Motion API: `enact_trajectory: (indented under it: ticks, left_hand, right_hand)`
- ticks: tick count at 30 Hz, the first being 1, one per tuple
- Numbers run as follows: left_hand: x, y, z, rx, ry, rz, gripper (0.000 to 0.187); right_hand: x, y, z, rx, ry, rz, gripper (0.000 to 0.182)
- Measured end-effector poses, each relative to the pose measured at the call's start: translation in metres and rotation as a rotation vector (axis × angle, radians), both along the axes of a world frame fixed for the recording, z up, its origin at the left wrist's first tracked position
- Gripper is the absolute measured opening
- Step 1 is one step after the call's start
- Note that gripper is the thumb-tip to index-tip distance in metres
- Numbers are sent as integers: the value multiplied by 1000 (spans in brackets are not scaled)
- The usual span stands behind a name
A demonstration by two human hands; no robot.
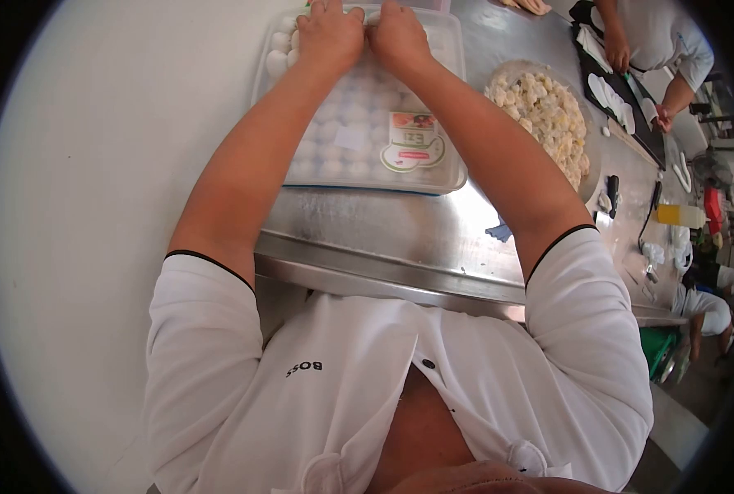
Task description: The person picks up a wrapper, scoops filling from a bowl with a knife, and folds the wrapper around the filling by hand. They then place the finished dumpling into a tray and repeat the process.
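A clear plastic box of white eggs (330, 132) lies on the steel table in front of me, with a white label (351, 137) and a printed sticker (414, 142) on its near part. My left hand (330, 37) is over the far left part of the box, beside several uncovered eggs (277, 62). Close to it, my right hand (398, 37) is at the far middle of the box. The fingers of both hands are curled. Their tips are partly hidden, so what lies in them I cannot make out.
Right of the box stands a large clear bowl (593, 165) of pale, lumpy food. Beyond it, a co-worker (655, 37) holds a knife over a dark board (597, 62) with white pieces. A yellow bottle (681, 216) and other utensils stand farther right. A white wall (111, 181) borders the left.
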State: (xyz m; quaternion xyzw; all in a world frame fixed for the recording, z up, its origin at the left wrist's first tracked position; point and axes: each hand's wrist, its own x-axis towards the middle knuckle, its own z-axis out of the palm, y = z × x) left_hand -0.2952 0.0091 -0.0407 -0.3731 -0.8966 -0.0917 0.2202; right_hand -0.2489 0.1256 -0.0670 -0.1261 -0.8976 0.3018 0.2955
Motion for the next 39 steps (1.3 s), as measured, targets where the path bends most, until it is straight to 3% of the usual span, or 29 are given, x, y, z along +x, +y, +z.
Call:
enact_trajectory:
  ticks: [7, 10, 15, 20, 22, 24, 29, 33, 35, 39]
  left_hand:
    - [-4, 0, -2, -12, 21, 8, 20]
    - [-10, 2, 0, -196, 0, 83, 30]
    - [-10, 1, -3, -125, -40, 58, 28]
    - [-5, -4, 4, -33, -103, 7, 40]
    - [-10, -7, 3, -207, -67, 3, 48]
    - [-9, -6, 7, -206, -84, 14, 48]
    - [22, -14, 26, -58, -3, -26, 47]
    - [96, -53, 46, 91, -361, -271, 39]
    - [153, -70, 75, 66, -861, -103, 36]
    - [215, -97, 70, 199, -957, -25, 36]
  right_hand:
    - [-16, 6, -9, 84, 3, 53, 20]
    - [-7, 3, 7, 111, -201, -18, 28]
    - [27, -7, 31, 57, -347, 66, 30]
    - [124, 2, 61, 17, -267, 379, 40]
    - [175, 3, 81, -92, -362, 408, 37]
    - [228, 2, 104, -282, -543, 380, 30]
    - [340, 14, 104, -562, -597, 365, 18]
    - [382, 8, 88, -740, -595, 272, 13]
    - [386, -2, 81, -595, -544, 305, 17]
    - [387, -1, 77, -453, -426, 396, 17]
